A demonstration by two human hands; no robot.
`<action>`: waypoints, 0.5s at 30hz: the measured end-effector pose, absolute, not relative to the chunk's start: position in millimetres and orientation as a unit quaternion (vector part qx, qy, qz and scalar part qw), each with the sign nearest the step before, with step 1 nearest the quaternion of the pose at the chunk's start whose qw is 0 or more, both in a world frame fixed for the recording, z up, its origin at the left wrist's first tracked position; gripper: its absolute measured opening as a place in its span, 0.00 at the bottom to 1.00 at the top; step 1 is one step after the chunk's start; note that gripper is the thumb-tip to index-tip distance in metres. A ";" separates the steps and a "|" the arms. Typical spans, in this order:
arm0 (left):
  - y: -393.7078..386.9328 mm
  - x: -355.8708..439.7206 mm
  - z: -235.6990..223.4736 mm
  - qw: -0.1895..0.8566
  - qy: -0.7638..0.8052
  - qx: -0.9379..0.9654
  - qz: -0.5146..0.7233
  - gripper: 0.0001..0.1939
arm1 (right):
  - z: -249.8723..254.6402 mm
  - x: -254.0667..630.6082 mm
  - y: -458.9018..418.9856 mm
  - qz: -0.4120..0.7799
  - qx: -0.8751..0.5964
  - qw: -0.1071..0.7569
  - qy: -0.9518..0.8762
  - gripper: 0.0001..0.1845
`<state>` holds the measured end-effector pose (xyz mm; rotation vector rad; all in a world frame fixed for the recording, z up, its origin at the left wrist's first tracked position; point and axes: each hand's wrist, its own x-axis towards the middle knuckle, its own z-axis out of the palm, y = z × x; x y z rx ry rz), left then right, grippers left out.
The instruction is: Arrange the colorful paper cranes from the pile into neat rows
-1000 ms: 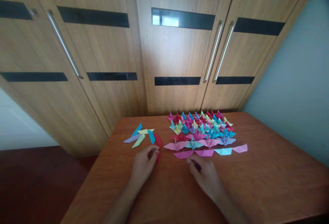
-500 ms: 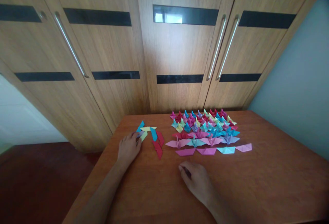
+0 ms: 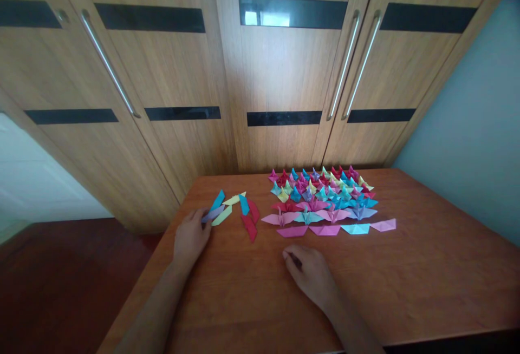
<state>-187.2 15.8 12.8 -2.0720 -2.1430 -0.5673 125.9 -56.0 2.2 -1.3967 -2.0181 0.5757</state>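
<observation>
My left hand (image 3: pixel 190 240) is at the left of the table, its fingertips closed on the near end of a lavender folded paper strip (image 3: pixel 213 214). Close by lie a blue strip (image 3: pixel 217 201), a pale green strip (image 3: pixel 222 215) and a yellow strip (image 3: pixel 234 198). Another blue strip (image 3: pixel 244 205) touches two red strips (image 3: pixel 249 228) to the right. My right hand (image 3: pixel 311 273) rests on the table, loosely curled, with nothing visible in it. Beyond it runs a row of folded strips: magenta (image 3: pixel 292 231), turquoise (image 3: pixel 356 229) and pink (image 3: pixel 383 225).
Several rows of colourful paper cranes (image 3: pixel 320 191) fill the back middle of the wooden table (image 3: pixel 430 267). Behind the table stands a wooden wardrobe (image 3: pixel 280 72) with long metal handles. A pale wall (image 3: pixel 459 137) rises on the right.
My left hand has left the red strips and gone left to the lavender strip. The yellow and green strips have shifted slightly. My right hand has drawn back a little from the magenta row.
</observation>
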 end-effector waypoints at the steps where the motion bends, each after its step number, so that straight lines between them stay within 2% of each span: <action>1: 15.6 -187.8 13.3 0.060 -0.711 -0.676 -0.183 0.17 | 2.2 126.0 -56.3 0.218 -0.528 0.306 -0.761 0.11; 7: 15.6 -189.0 12.9 0.070 -0.732 -0.661 -0.148 0.15 | -0.9 126.4 -55.5 0.221 -0.537 0.303 -0.756 0.12; 15: 18.9 -191.8 10.2 0.046 -0.722 -0.667 -0.176 0.14 | -1.5 126.7 -54.0 0.226 -0.540 0.301 -0.753 0.13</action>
